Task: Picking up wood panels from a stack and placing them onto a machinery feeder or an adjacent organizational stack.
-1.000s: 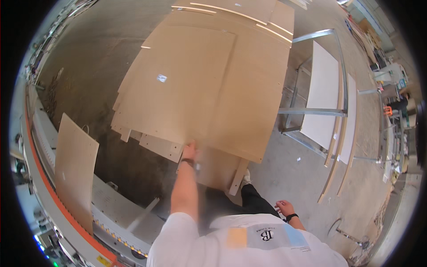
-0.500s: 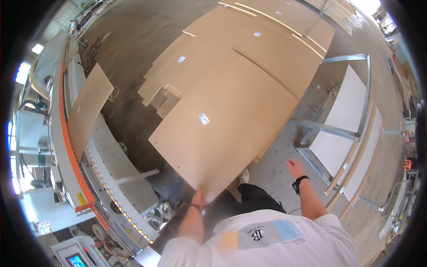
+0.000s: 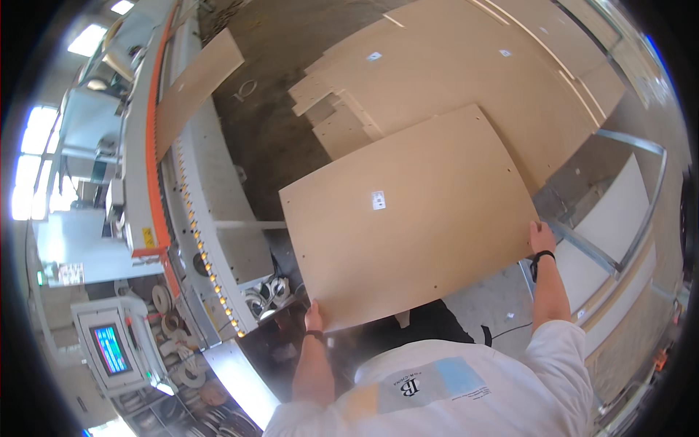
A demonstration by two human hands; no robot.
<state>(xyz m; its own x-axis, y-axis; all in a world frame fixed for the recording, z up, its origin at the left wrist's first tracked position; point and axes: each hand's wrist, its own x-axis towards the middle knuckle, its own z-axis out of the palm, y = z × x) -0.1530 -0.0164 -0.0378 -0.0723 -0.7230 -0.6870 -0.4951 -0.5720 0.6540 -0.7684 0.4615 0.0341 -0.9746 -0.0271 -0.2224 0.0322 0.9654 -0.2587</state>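
Observation:
A large tan board (image 3: 415,226) with small drilled holes and a white label (image 3: 378,200) spreads out in front of me, held by its near part. My left hand (image 3: 314,317) grips its near left corner, thumb on top. At the right edge, my right hand (image 3: 539,237), with a black band at the wrist, is closed on the board too; the fingers beneath are hidden. Behind it lies a stack of similar tan boards (image 3: 451,73), which the held board partly covers.
On the left runs a long machine with an orange rail (image 3: 154,156) and a row of yellow rollers (image 3: 207,266); another tan board (image 3: 196,91) rests on it. A control screen (image 3: 110,349) stands at lower left. To the right are a metal frame (image 3: 593,251) and white panels (image 3: 619,200).
My right hand, free before, now holds the board's right edge. The board has turned and come off its earlier place on the stack, toward me. My view has swung right.

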